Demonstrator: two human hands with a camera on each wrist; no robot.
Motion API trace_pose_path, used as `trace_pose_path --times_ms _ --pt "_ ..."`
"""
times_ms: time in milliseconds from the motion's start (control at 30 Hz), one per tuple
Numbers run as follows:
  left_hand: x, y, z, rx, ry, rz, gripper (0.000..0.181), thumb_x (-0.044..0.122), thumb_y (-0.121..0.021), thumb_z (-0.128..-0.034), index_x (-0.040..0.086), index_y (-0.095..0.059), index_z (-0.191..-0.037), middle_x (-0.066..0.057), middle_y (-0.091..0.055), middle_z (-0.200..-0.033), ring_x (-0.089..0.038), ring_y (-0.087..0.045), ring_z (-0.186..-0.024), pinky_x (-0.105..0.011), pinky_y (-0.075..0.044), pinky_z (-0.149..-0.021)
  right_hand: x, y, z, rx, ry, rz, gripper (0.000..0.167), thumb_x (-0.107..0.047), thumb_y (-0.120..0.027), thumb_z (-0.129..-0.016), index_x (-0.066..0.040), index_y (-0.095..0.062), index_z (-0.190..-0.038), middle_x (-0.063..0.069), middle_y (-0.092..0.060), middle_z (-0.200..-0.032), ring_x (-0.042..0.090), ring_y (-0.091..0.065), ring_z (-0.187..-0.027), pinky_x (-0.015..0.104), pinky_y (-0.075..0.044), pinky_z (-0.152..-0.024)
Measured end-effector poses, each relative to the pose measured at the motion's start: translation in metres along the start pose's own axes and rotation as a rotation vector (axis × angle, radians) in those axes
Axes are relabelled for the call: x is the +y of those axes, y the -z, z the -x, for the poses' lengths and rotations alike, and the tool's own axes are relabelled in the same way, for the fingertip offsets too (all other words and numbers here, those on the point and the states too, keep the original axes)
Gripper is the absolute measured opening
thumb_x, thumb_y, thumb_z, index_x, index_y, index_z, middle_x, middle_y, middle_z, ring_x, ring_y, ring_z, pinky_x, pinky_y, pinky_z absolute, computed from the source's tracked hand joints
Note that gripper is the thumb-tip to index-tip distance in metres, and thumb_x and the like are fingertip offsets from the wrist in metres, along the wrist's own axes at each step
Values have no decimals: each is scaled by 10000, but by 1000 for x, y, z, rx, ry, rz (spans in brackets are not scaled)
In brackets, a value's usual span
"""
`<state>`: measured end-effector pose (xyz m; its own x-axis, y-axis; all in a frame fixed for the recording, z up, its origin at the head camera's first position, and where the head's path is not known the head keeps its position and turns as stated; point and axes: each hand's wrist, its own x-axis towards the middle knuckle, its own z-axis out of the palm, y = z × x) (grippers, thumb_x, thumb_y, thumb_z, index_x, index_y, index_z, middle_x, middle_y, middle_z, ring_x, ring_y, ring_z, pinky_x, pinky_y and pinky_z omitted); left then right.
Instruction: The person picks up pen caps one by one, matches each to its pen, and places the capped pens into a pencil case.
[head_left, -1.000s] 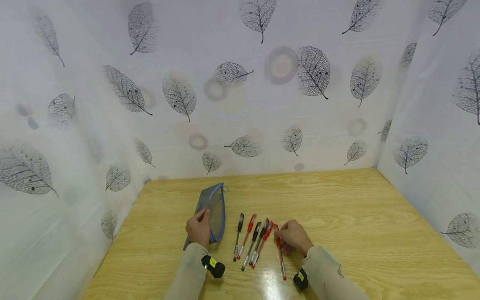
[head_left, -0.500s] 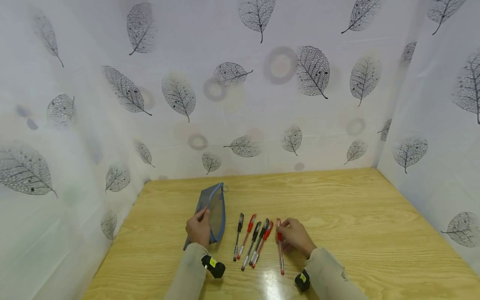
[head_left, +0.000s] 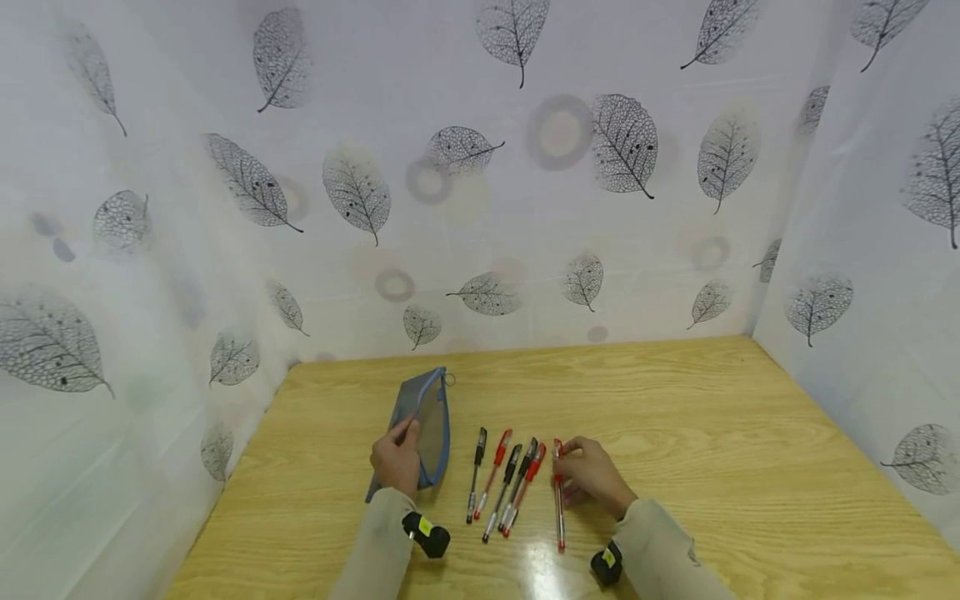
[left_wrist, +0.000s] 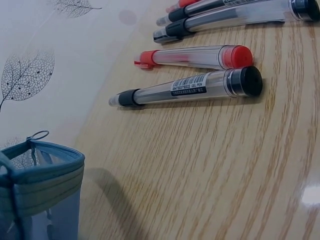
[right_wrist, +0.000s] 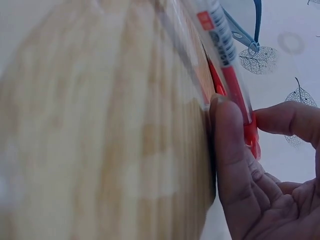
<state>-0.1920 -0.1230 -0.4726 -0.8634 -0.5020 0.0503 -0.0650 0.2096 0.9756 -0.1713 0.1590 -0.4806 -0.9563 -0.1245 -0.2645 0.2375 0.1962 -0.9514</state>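
In the head view my left hand (head_left: pixel 397 462) pinches the near side of a blue-grey zip pouch (head_left: pixel 431 433), whose mouth gapes toward the pens. The left wrist view shows part of the pouch's blue rim (left_wrist: pixel 47 170), with the hand out of sight. My right hand (head_left: pixel 594 477) pinches a red gel pen (head_left: pixel 560 518) near its capped end, between thumb and finger. Close up, the right wrist view has this pen (right_wrist: pixel 234 82) between the fingertips. Between the hands lie several more gel pens, among them a black one (head_left: pixel 476 479) and a red one (head_left: pixel 501 454).
The wooden table (head_left: pixel 675 417) carries everything. Behind it and at both sides hang pale sheets (head_left: pixel 510 217) printed with leaves. A metal ring (head_left: pixel 450 379) hangs at the pouch's far end. Black wrist cameras (head_left: pixel 426 533) sit on both sleeves.
The red pen in my right hand has swung from a slant to nearly straight up and down in the head view, its lower end moving left. My left hand and the pouch stay put.
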Motion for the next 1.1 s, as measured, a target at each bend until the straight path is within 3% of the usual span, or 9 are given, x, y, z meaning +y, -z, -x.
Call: trace_pose_path --times_ms 233,533,767,1100 --pt "0 0 -1 13 -6 5 257 191 -638 -939 58 -712 -1146 -183 -670 -1150 -346 -621 -1076 -503 -477 -904 -2 2 0 -27 6 -41 397 -39 -577 -884 118 -422 -1214 139 -657 -825 201 -637 -573 407 -570 -544" --pt "0 -1 -1 24 -2 4 254 194 -645 -933 58 -717 -1135 -176 -673 -1147 -343 -621 -1077 -499 -473 -908 -16 -3 -11 -58 86 -66 473 -71 -616 -903 115 -420 -1291 201 -685 -911 217 -662 -606 395 -575 -598" --pt "-1 0 -1 20 -5 3 256 192 -641 -936 57 -713 -1141 -178 -665 -1165 -345 -612 -1095 -499 -466 -919 -30 -22 -27 -148 72 -97 511 -67 -635 -893 91 -412 -1325 244 -680 -907 224 -673 -633 421 -579 -631" --pt "-1 0 -2 -2 33 -9 270 220 -631 -947 71 -706 -1160 -168 -658 -1186 -336 -604 -1108 -494 -460 -926 -48 -58 -49 -212 89 -122 514 -11 -639 -870 78 -423 -1328 254 -683 -955 192 -668 -642 409 -580 -661"
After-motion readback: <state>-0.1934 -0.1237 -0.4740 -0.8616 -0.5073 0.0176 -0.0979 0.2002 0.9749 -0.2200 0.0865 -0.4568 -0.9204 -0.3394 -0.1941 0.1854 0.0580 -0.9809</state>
